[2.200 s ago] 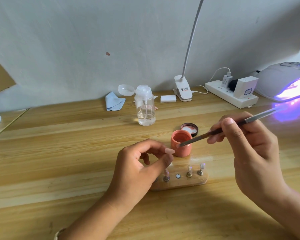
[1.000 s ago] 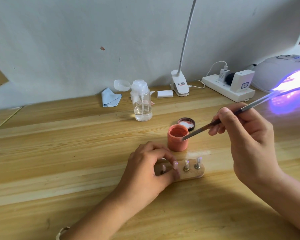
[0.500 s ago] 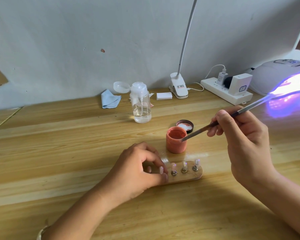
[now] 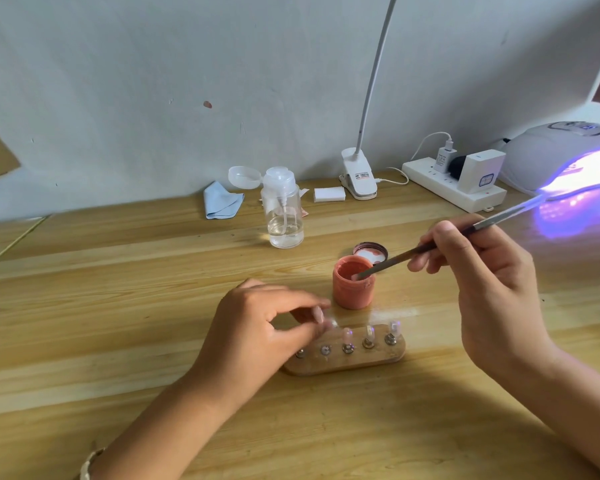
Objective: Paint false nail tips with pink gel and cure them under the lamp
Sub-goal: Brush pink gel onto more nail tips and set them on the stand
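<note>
The open pink gel jar [image 4: 353, 286] stands on the surface [image 4: 118, 306] at 12 o'clock from the wooden holder [image 4: 347, 356]. It holds pink gel, and its lid [image 4: 370, 251] lies upturned just beside it at 1 o'clock, smeared pink inside. At 11 o'clock from the jar, well apart, a clear pump bottle [image 4: 284, 213] is about a quarter full of clear liquid. The right hand [image 4: 482, 278] pinches the brush [image 4: 388, 263] like a pen, its tip down in the gel. Three nail tips [image 4: 369, 332] stand upright on the holder's right-hand pegs. The left hand [image 4: 264, 327] hangs at the holder's 9 o'clock end with fingers curled; blur hides whether they pinch anything. The curing lamp [image 4: 565, 161] glows violet at 2 o'clock, near the surface's far edge. Half a second ago the brush tip sat at the jar's rim and the left hand covered the holder's left end; now two bare pegs show there.
</note>
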The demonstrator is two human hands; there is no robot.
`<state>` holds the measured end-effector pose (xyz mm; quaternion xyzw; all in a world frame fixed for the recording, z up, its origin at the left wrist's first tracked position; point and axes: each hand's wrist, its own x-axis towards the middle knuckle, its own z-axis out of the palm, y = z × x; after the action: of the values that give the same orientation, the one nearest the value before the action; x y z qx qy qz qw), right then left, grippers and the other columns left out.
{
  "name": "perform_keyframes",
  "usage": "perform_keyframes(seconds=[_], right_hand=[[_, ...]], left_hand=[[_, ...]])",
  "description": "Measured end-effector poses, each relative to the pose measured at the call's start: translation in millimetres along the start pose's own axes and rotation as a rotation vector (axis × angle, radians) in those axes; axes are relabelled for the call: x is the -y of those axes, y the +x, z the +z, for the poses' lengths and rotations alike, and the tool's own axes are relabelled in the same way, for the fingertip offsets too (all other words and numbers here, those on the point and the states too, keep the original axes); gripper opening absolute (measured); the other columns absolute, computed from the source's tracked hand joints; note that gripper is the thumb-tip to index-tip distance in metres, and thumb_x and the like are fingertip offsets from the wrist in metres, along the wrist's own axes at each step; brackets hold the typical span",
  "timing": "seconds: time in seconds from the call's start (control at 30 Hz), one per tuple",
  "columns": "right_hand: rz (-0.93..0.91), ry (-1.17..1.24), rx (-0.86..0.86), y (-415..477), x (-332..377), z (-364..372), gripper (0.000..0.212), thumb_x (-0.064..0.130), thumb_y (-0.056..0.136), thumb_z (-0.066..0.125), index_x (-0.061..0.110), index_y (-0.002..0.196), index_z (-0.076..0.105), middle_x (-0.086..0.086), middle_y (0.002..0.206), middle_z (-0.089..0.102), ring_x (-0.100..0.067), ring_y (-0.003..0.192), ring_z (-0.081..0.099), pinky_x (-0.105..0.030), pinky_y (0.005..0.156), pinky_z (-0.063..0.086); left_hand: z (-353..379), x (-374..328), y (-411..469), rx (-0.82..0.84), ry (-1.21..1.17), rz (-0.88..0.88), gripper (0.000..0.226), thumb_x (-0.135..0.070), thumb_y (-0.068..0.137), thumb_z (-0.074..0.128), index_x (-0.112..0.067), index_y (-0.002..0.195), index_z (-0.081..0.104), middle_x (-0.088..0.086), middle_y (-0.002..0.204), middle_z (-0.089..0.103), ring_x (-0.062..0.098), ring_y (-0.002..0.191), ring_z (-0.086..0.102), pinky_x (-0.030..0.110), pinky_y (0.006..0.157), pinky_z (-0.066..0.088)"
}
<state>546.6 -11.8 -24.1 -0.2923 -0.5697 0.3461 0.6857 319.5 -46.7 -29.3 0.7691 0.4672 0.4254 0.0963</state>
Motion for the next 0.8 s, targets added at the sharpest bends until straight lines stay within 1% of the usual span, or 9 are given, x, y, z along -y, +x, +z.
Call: perform_keyframes(seconds=[0.07,0.13,0.23,0.33,0.47,0.67,0.73,0.8], right_hand=[[-0.01,0.0,0.033,-1.2,1.0,1.6,0.015,0.02,0.1,0.055,0.014,0.09,0.065,0.001,0.069,0.071,-0.011,0.071,0.065,-0.021,0.07,0.047],[-0.043,0.0,0.093,-3.6,3.0,4.0,0.016,0.022,0.101,0.054,0.012,0.095,0.065,0.002,0.076,0.073,-0.012,0.076,0.068,-0.02,0.073,0.048],[-0.109,-0.051,0.2,-9.4,5.7,4.4,0.016,0.02,0.105,0.051,0.011,0.102,0.065,0.008,0.093,0.073,-0.014,0.087,0.071,-0.018,0.082,0.05],[-0.161,-0.157,0.279,-14.2,8.5,3.2,0.018,0.027,0.103,0.053,0.015,0.105,0.067,0.007,0.1,0.073,-0.021,0.096,0.071,-0.025,0.087,0.051],[-0.236,-0.244,0.31,-15.6,9.0,4.0,0.017,0.022,0.101,0.053,0.015,0.104,0.067,0.01,0.101,0.07,-0.017,0.098,0.069,-0.022,0.087,0.049],[-0.242,-0.29,0.295,-15.6,6.9,2.8,0.015,0.027,0.101,0.053,0.02,0.102,0.067,0.009,0.097,0.068,-0.017,0.094,0.067,-0.021,0.084,0.047],[-0.242,-0.295,0.304,-15.6,7.1,3.3,0.016,0.03,0.101,0.053,0.021,0.101,0.067,0.009,0.097,0.068,-0.017,0.094,0.067,-0.021,0.084,0.047],[-0.236,-0.301,0.309,-15.7,7.2,3.5,0.014,0.029,0.1,0.054,0.022,0.101,0.067,0.01,0.097,0.068,-0.017,0.093,0.067,-0.02,0.084,0.048]], left_hand=[[-1.2,0.6,0.1,-0.03,-0.145,-0.076,0.012,-0.03,0.073,0.085,-0.03,0.083,0.079,-0.019,0.081,0.075,0.002,0.075,0.069,0.021,0.074,0.051],[-0.7,1.7,0.4,-0.046,-0.257,-0.153,0.01,-0.034,0.072,0.084,-0.032,0.081,0.079,-0.015,0.08,0.075,0.003,0.069,0.068,0.023,0.066,0.053],[0.8,2.5,0.5,-0.049,-0.325,-0.193,0.014,-0.036,0.071,0.082,-0.033,0.085,0.079,-0.013,0.075,0.075,0.001,0.063,0.063,0.016,0.059,0.046],[2.0,3.4,0.7,-0.034,-0.335,-0.202,0.014,-0.032,0.073,0.081,-0.033,0.087,0.079,-0.012,0.075,0.075,0.002,0.061,0.062,0.014,0.057,0.045],[1.5,3.3,0.5,-0.04,-0.343,-0.228,0.014,-0.024,0.075,0.084,-0.033,0.084,0.078,-0.011,0.074,0.075,0.002,0.059,0.061,0.013,0.055,0.043],[0.8,1.7,-0.5,-0.016,-0.325,-0.248,0.015,-0.024,0.077,0.084,-0.034,0.086,0.078,-0.01,0.073,0.074,0.009,0.06,0.063,0.017,0.055,0.046],[0.8,0.6,-0.7,-0.005,-0.322,-0.25,0.015,-0.024,0.077,0.084,-0.035,0.086,0.078,-0.011,0.073,0.074,0.005,0.059,0.062,0.022,0.056,0.047],[1.0,0.0,-1.0,-0.001,-0.322,-0.253,0.014,-0.024,0.077,0.084,-0.035,0.084,0.078,-0.012,0.072,0.074,0.001,0.059,0.062,0.025,0.057,0.047]])
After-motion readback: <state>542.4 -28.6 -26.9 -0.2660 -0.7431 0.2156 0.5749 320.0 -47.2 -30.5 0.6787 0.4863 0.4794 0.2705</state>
